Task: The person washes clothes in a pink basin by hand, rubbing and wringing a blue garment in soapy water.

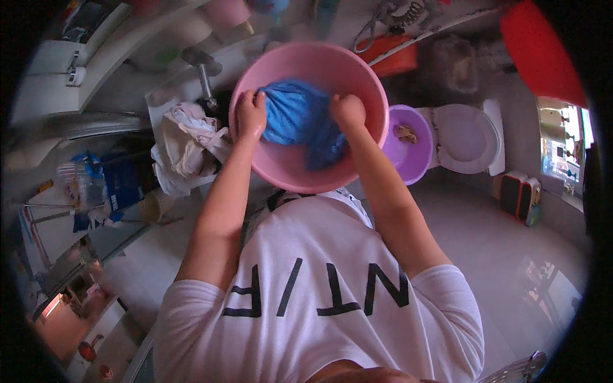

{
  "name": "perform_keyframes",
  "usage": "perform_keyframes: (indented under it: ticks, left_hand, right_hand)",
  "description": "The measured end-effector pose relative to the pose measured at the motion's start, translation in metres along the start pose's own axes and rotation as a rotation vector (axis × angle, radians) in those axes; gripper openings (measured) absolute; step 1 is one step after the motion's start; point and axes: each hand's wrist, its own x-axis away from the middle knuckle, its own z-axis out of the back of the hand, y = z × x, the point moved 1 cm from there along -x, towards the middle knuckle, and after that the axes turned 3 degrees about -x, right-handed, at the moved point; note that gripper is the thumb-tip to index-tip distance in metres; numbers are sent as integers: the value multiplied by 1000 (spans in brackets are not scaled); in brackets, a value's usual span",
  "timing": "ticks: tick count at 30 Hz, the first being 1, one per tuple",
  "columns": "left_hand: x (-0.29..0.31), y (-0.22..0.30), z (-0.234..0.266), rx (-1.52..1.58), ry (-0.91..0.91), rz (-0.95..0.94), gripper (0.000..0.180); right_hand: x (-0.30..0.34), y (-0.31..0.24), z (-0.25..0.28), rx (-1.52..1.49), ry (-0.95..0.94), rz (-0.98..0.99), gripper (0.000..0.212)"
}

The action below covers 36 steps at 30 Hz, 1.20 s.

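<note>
A wet-looking blue cloth (pixel 290 115) lies bunched in a large pink basin (pixel 306 180) in front of my body. At its left end, my left hand (pixel 251 116) is closed on a fold, with the thumb and fingertips pinching the fabric near the basin's left wall. On the other side my right hand (pixel 348 113) makes a fist against the cloth's right part; its fingers are mostly turned away from view. Part of the cloth hangs down toward the near side of the basin. Both forearms reach over the near rim.
To the right stand a purple basin (pixel 418 171) holding a small brown item (pixel 405 133) and a white toilet (pixel 469 139). White crumpled cloths (pixel 188 137) lie at the left below a metal faucet (pixel 205 83). An orange-red basin (pixel 391 56) sits behind, and a black-and-red box (pixel 514 196) by the right wall.
</note>
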Motion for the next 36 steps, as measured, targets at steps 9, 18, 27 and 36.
perform_keyframes:
  ticks: [9,18,27,36]
  left_hand:
    - [20,1,-52,609,102,611,62]
    - [6,-29,-76,241,-92,559,68]
    - [-5,-10,-75,1276,-361,660,82]
    - [12,9,-87,1597,-733,468,70]
  right_hand:
    - [21,-11,35,-965,-240,-233,47]
    - [-28,-20,-2,412,63,218,75]
    - [34,-65,-43,-178,-302,352,70]
    - [110,-73,-34,-8,92,860,22]
